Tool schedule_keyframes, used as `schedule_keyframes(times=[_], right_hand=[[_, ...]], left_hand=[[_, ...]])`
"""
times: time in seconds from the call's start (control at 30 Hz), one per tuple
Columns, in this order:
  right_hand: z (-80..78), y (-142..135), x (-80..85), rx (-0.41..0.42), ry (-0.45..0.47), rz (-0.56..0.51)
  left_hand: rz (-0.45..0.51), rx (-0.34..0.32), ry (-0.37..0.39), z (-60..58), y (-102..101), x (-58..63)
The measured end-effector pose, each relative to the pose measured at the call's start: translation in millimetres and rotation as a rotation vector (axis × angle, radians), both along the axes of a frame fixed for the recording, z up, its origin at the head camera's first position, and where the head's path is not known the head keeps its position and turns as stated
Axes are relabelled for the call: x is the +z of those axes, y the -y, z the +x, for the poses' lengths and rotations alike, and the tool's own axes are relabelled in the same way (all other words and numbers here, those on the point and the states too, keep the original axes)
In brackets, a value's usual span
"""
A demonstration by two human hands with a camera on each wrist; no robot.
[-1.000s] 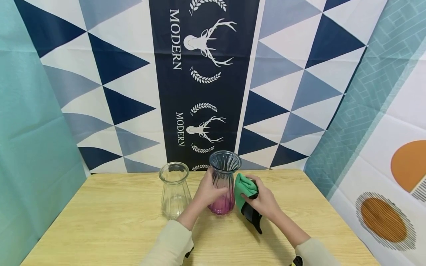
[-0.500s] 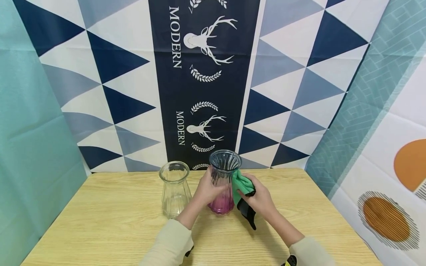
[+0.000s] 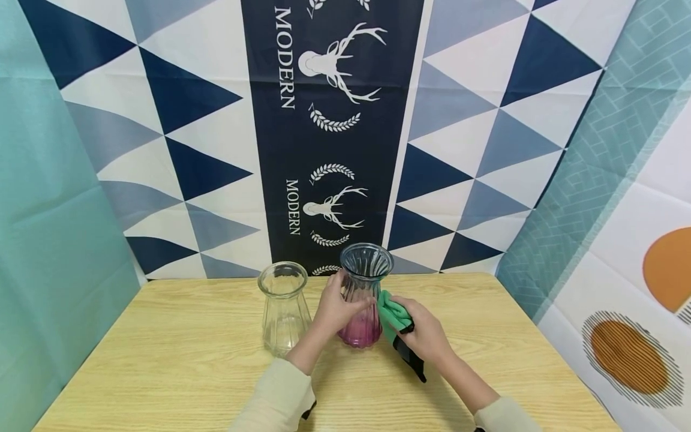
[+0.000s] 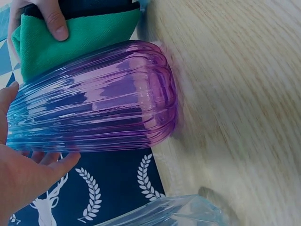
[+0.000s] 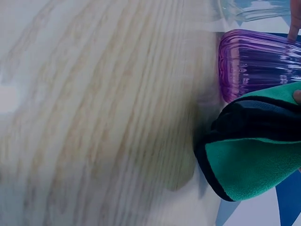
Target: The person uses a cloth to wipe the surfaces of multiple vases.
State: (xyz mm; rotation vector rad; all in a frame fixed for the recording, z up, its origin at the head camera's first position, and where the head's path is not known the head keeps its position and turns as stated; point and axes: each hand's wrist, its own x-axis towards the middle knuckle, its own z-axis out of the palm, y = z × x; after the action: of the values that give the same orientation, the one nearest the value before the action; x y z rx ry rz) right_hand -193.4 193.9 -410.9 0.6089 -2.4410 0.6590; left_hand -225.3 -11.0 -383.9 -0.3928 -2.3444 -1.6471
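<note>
A ribbed glass vase [image 3: 360, 327], blue at its flared rim and pink-purple at the base, stands upright on the wooden table. My left hand [image 3: 336, 309] grips it around the middle from the left, thumb across the front. On the vase's right side, my right hand [image 3: 423, 330] holds a folded green and black cloth [image 3: 393, 315] against the glass. In the left wrist view the cloth [image 4: 84, 37] lies along the vase wall [image 4: 103, 99], a thumb pressing on it. The right wrist view shows the cloth's loose end [image 5: 254, 165] hanging near the tabletop.
A clear glass vase [image 3: 283, 324] stands left of the coloured one, close to my left forearm. The wooden table [image 3: 178, 360] ends at a patterned backdrop [image 3: 329, 144] just behind both vases. Cloth hangings flank the left and right sides.
My right hand moved left with the cloth, bringing it to the vase, rose toward the neck, then slid down along the side. My left hand kept its hold on the vase.
</note>
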Motion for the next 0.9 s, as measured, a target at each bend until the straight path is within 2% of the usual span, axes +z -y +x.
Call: schedule_keyframes(times=[0.13,0.27,0.4,0.57,0.9], right_hand=[[0.8,-4,-3.0,0.002,-0.019,0.052],[0.1,-7,-4.6,0.009,-0.02,0.087],[0.3,-9,-2.5,0.003,-0.016,0.083],[-1.3,-7,7.8,-0.006,-0.058,0.045],[-7.8,1,26.7,0.006,-0.162,-0.022]], left_hand=[[0.032,0.008,0.044,1.0,0,-0.5],[0.028,0.022,0.052,0.3,1,-1.4],[0.029,0.025,0.058,-0.4,1,-2.3],[0.044,0.015,0.059,0.3,1,-1.9],[0.02,0.023,-0.026,0.6,-1,-4.3]])
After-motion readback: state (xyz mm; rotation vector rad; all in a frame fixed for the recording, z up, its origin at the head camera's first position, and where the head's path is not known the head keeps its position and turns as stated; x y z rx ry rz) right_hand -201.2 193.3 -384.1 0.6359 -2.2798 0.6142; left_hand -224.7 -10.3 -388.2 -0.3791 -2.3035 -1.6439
